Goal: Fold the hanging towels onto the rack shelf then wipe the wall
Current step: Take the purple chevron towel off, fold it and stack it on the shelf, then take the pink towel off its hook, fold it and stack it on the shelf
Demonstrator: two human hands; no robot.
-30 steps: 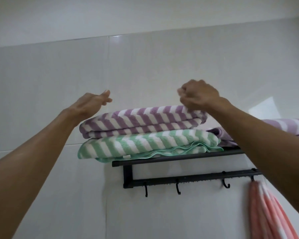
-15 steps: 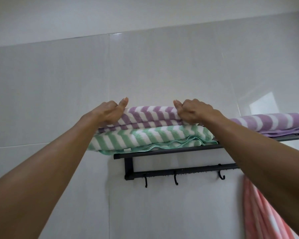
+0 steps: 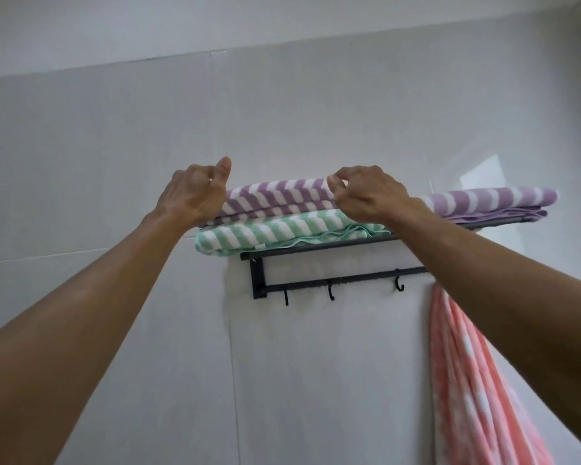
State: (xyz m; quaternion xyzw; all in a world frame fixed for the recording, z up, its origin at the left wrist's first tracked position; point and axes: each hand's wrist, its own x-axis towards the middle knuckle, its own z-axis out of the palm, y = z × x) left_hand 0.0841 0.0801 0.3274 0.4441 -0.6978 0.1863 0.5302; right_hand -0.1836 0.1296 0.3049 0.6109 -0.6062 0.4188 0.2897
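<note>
Left hand point(image 3: 195, 193): your fingers curl round the left end of the folded purple-and-white striped towel point(image 3: 282, 199), thumb raised above it. Right hand point(image 3: 366, 194): your fingertips pinch the same towel's upper fold near its middle. Both hands are on the one towel, apart from each other.

Step in hand, as judged: squaring this towel on the stack. Keep the pinch light, draw the top layer flat toward the wall, and line its folded edge up with the towel beneath so nothing overhangs the front bar. Press down evenly before letting go, or the soft pile may slump forward.

Purple-and-white towel: plush, diagonal stripes, folded in layers, lying on top of a folded mint-green-and-white striped towel point(image 3: 269, 233). Both sit at the left end of the black metal rack shelf point(image 3: 316, 250); the green one juts slightly past the shelf's left end.

Second purple-and-white striped towel point(image 3: 490, 199): folded flat on the shelf to the right.

Pink-and-white striped towel point(image 3: 467, 370): hanging below the rack's right part, not yet folded.

Grey tiled wall point(image 3: 114, 162): behind everything.
</note>
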